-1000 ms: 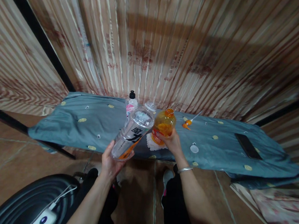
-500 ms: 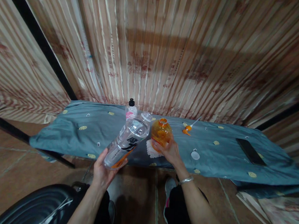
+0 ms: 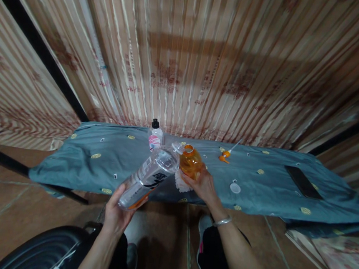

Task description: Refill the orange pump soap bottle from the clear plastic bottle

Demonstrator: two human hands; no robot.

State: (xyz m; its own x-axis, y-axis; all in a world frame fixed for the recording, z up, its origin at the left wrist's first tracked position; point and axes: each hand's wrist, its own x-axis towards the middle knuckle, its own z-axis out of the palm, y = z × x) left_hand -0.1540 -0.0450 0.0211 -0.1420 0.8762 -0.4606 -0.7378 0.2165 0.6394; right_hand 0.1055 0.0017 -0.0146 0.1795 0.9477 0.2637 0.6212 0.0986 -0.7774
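Note:
My left hand [image 3: 118, 213] is closed round the lower part of a clear plastic bottle [image 3: 145, 182], which is tilted with its uncapped neck up and to the right. My right hand [image 3: 205, 183] grips an orange translucent bottle [image 3: 191, 164] that leans left, its mouth open. The two necks are close together; whether they touch I cannot tell. Partly under the orange bottle shows a white lacy cloth [image 3: 181, 185]. An orange pump head [image 3: 224, 156] with a white tube lies to the right. Behind the clear bottle stands a small bottle with a black cap and pink label [image 3: 155, 140].
A white round cap [image 3: 235, 187] and a dark phone-like slab [image 3: 302, 182] lie on the green patterned cloth [image 3: 268, 192] over the narrow table. A striped curtain [image 3: 188, 68] hangs behind. A black round object [image 3: 44, 248] sits at lower left.
My left hand has lowered and tilted the clear bottle further toward the right. The orange bottle has tipped left in my right hand, bringing its mouth nearer the clear bottle's neck.

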